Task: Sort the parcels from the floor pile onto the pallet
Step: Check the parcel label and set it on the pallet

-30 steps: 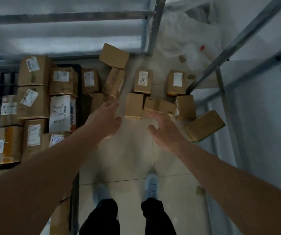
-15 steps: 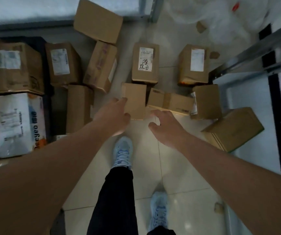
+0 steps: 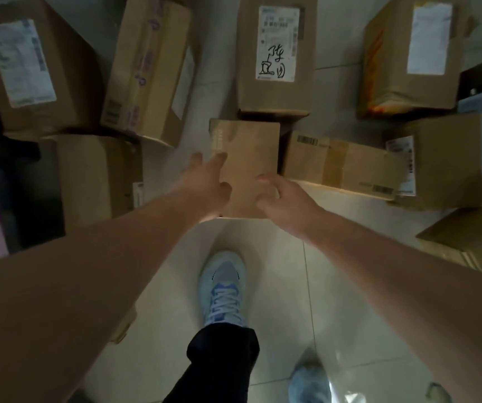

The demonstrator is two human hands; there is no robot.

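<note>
The plain parcel (image 3: 248, 158) lies on the floor (image 3: 277, 286) directly ahead, long axis running away from the person, left hand (image 3: 204, 187) at its left edge, right hand (image 3: 284, 203) at its near right corner, both grips wide and empty.

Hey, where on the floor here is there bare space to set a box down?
Bare tile lies on the near side of the plain box, around the light blue shoe and between both arms. Farther out, boxes crowd close; only a narrow strip separates the handwritten-label box from its right neighbour.

Both hands (image 3: 241, 193) reach over plain parcel (image 3: 248, 158)
</note>
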